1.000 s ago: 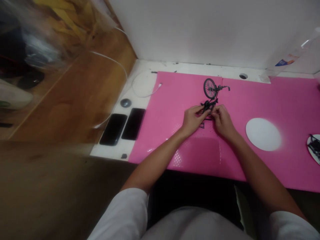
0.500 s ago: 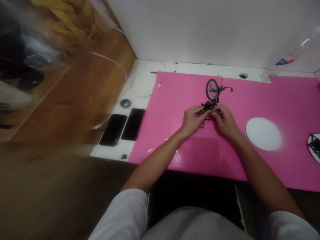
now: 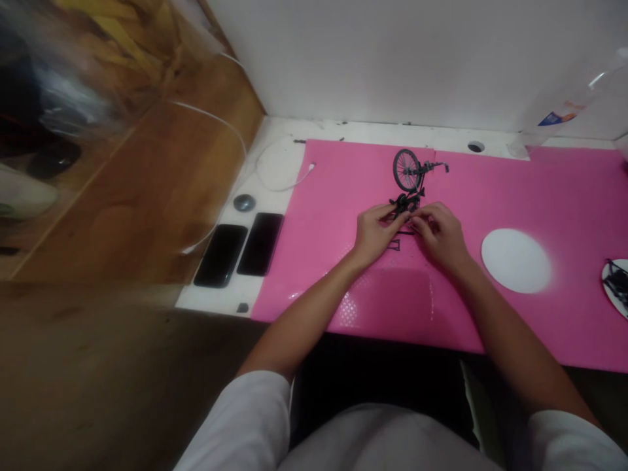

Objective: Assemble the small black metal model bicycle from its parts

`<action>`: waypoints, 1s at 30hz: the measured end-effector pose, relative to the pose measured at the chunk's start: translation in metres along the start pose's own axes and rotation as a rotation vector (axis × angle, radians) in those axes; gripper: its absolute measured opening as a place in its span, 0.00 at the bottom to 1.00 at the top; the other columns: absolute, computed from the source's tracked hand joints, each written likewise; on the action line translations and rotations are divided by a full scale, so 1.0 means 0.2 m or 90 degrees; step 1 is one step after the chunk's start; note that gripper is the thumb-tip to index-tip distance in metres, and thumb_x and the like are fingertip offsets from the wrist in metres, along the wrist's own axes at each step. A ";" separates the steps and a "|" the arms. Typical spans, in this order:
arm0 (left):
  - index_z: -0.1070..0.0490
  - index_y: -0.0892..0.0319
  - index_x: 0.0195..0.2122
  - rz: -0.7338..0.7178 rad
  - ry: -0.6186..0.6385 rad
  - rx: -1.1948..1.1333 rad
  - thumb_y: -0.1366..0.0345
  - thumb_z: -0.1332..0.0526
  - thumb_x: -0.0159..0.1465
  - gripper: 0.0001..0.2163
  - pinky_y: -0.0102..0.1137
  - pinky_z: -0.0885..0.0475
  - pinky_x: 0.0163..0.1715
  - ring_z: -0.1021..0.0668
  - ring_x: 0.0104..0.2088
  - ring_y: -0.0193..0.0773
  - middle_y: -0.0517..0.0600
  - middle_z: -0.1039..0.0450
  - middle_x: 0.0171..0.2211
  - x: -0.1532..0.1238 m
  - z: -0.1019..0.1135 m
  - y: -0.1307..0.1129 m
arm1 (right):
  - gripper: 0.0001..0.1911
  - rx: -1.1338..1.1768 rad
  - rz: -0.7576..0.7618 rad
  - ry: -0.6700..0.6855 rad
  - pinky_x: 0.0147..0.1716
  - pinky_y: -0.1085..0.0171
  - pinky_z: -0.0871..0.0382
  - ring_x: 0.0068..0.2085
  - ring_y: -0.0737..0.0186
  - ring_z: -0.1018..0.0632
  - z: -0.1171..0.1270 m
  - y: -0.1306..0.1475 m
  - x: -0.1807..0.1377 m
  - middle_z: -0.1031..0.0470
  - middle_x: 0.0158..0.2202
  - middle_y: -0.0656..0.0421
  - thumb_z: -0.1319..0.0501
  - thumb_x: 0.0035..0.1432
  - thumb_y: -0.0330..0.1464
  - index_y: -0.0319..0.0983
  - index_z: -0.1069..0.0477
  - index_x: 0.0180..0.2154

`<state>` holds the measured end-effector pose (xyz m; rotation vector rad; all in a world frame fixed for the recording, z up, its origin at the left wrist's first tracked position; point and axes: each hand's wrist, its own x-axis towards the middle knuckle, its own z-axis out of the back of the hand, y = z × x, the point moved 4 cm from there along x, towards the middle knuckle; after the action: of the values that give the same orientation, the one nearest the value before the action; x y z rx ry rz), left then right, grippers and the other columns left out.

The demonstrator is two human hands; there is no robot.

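Observation:
Both hands meet at a small black model bicycle (image 3: 407, 171) over the pink mat (image 3: 343, 196). Its spoked wheel and handlebar point away from me. My left hand (image 3: 375, 230) is closed on the near part of the bicycle, thumb and fingers pinching the dark frame. Opposite it, my right hand (image 3: 439, 229) has its thumb and fingertips pressed together at the same spot; whether a tiny part sits between them is hidden. Small black parts (image 3: 395, 245) lie on the mat just below the left fingertips.
On the right of the mat lies a white disc (image 3: 516, 260), with a plate of black parts (image 3: 617, 288) beyond it. Two dark phones (image 3: 220, 255) and a round dark object (image 3: 244, 203) are at the left. A clear bottle (image 3: 564, 118) stands at the back right.
The bicycle's wheel end has swung slightly to the left. Both hands stay pinched at its near part, with small finger shifts.

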<state>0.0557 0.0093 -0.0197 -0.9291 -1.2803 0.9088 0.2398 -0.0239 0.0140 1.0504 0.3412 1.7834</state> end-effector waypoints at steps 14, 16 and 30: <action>0.11 0.57 0.42 0.017 -0.005 -0.028 0.47 0.24 0.70 0.17 0.34 0.22 0.39 0.18 0.34 0.37 0.51 0.14 0.35 0.00 -0.01 0.01 | 0.08 0.033 -0.073 0.000 0.39 0.55 0.30 0.39 0.55 0.24 -0.03 -0.04 -0.02 0.20 0.40 0.55 0.35 0.75 0.40 0.45 0.19 0.44; 0.11 0.57 0.42 0.019 -0.003 -0.038 0.48 0.24 0.70 0.16 0.34 0.21 0.39 0.17 0.34 0.37 0.52 0.14 0.35 0.00 -0.01 0.00 | 0.08 0.036 -0.081 0.003 0.39 0.54 0.30 0.40 0.55 0.23 -0.03 -0.05 -0.02 0.20 0.40 0.56 0.35 0.76 0.40 0.45 0.19 0.44; 0.10 0.59 0.47 0.132 0.004 -0.146 0.49 0.20 0.64 0.19 0.35 0.13 0.43 0.11 0.39 0.40 0.56 0.09 0.44 -0.01 -0.04 0.06 | 0.07 -0.041 -0.030 0.000 0.46 0.50 0.25 0.43 0.51 0.22 -0.05 0.02 -0.03 0.20 0.44 0.53 0.41 0.77 0.39 0.45 0.26 0.45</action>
<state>0.0630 0.0114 -0.0319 -1.2627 -1.3185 0.9299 0.2311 -0.0286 0.0081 0.9896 0.3043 1.7417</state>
